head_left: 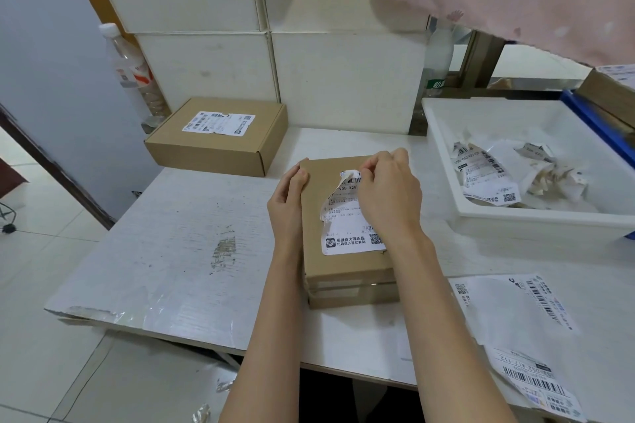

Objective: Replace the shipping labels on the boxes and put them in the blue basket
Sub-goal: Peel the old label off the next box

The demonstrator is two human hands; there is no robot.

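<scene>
Three cardboard boxes are visible. The near box (347,233) lies at the surface (192,251) centre; the second box (220,136) sits behind it, well apart; the third (610,93) rests in the blue basket (598,124) at right. The left hand (288,203) grips the near box's left edge. The right hand (388,196) pinches the half-peeled label (347,213). A white tray (515,227) holds crumpled labels. Label sheets (522,330) lie near right.
</scene>
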